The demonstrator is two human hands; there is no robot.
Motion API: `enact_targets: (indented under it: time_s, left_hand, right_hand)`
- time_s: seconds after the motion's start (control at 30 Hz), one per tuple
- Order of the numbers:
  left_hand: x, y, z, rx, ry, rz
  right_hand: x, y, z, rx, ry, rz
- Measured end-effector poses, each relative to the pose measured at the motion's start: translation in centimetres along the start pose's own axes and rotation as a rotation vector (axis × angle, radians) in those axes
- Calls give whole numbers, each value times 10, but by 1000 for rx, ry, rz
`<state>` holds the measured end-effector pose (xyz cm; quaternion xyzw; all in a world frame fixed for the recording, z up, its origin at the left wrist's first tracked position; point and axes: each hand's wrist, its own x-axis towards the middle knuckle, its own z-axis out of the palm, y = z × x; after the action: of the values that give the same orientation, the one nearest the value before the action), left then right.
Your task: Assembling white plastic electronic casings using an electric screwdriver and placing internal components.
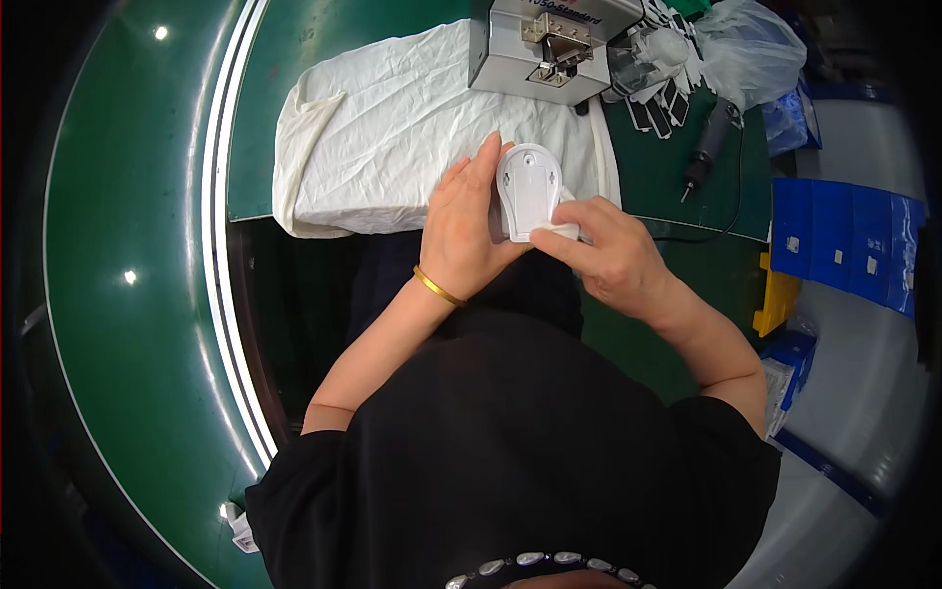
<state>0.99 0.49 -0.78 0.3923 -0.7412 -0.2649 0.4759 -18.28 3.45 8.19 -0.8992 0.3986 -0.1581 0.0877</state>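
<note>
A white plastic housing (pixel 530 187), rounded at the far end and narrower at the near end, is held above the near edge of the cloth. Its hollow inner side faces up, with a small hole near the rounded end. My left hand (pixel 463 221) supports it from the left, fingers stretched along its side and partly hidden behind it. My right hand (pixel 613 250) pinches a small white piece (pixel 561 231) against the housing's near right corner; whether this is a cloth or a plastic part I cannot tell.
A white cloth (pixel 383 128) covers part of the green table. Behind it stands a grey machine (pixel 540 49). To the right lie an electric screwdriver (pixel 708 152) with a cord, several black-and-white parts (pixel 659 113) and a clear plastic bag (pixel 751 49). Blue bins (pixel 844 240) stand farther right.
</note>
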Motion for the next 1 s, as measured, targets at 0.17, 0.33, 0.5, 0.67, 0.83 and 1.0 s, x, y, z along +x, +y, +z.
enact_targets:
  time_s: [0.17,0.33,0.5,0.67,0.83,1.0]
  left_hand:
    - [-2,0,0,-17,20,-8]
    - [0,3,-1,-39,20,-8]
    - [0,2,-1,-16,18,6]
    - [-3,-3,1,-45,-12,-2]
    - [-1,0,0,-36,17,-17]
    - [-2,-4,1,-28,3,6]
  right_hand:
    - [-7,10,-17,84,-52,20]
    - [-3,19,-4,50,123,90]
    - [-7,15,4,81,79,52]
    - [-3,8,3,93,50,97]
    - [1,-1,10,89,149,176]
    - [-4,-5,12,154,63,56]
